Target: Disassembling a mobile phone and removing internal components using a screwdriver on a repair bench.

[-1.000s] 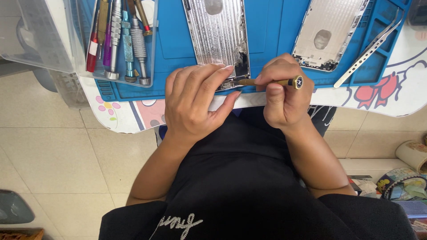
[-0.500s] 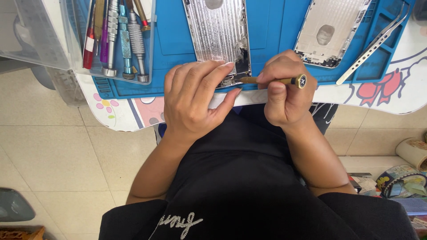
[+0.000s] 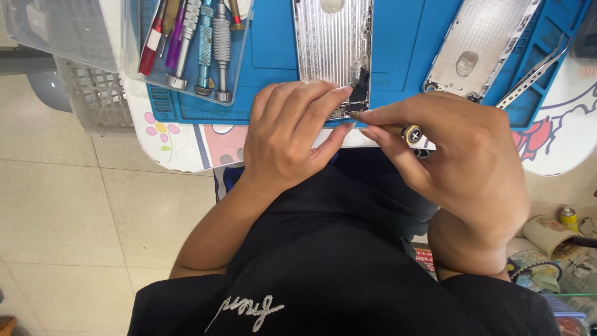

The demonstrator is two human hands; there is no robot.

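Note:
A silver phone housing [image 3: 331,46] lies open on a blue work mat [image 3: 398,43] at the table's near edge. My left hand [image 3: 287,134] rests on the housing's near end, fingers pressing it down. My right hand [image 3: 460,162] pinches a small gold-handled screwdriver [image 3: 407,132], its tip pointing left into the housing's bottom corner beside my left fingertips. The tip itself is partly hidden by my fingers.
A clear tray [image 3: 186,43] with several screwdrivers sits on the mat's left. A second silver housing [image 3: 479,46] and metal tweezers [image 3: 535,71] lie at the right. Beige tiled floor [image 3: 68,211] lies below, with clutter [image 3: 553,249] at the lower right.
The view has moved closer. My right hand has shifted slightly with the screwdriver; my left hand still presses the housing's end.

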